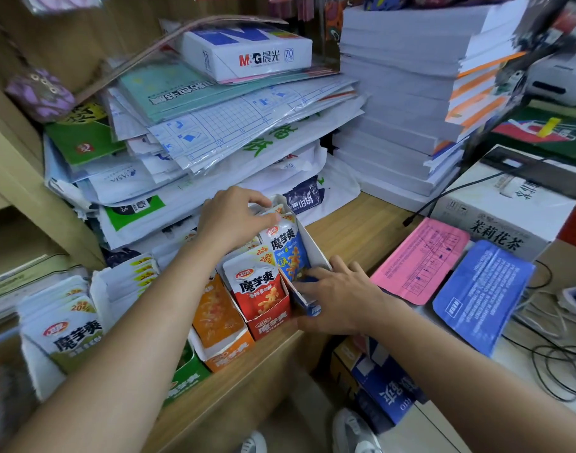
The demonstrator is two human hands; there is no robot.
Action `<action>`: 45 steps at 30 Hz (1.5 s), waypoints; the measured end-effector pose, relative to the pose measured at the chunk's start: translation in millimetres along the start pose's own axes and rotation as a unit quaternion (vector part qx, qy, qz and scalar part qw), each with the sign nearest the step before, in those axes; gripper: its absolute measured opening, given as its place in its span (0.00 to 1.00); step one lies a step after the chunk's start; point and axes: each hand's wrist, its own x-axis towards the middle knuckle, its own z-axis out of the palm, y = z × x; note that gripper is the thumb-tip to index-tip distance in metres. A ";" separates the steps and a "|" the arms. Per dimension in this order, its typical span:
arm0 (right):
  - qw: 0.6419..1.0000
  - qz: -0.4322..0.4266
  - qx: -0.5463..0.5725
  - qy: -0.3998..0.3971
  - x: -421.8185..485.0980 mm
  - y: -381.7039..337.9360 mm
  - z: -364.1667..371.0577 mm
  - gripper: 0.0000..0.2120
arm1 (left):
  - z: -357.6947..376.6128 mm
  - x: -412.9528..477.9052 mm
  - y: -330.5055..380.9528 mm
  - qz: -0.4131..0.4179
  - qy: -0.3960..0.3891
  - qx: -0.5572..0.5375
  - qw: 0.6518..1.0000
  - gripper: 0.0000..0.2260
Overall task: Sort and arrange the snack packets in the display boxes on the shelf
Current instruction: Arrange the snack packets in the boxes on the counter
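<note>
Right grip (338,299) holding blue display box (313,310) front, left grip (234,220) pinching top of blue packet (289,248) inside it

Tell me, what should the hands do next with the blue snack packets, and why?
Probably the left hand should push the blue packets down and back so they sit snug in the blue box. Its fingers grip their tops, the front packet tilts forward, and the right hand holds the box's front corner, so the box likely won't slide.
</note>
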 end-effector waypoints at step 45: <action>0.992 -0.008 0.123 0.014 12.1 5.1 -6.3 0.46 | 36.7 -169.9 -42.4 0.160 0.063 0.148 0.974 0.25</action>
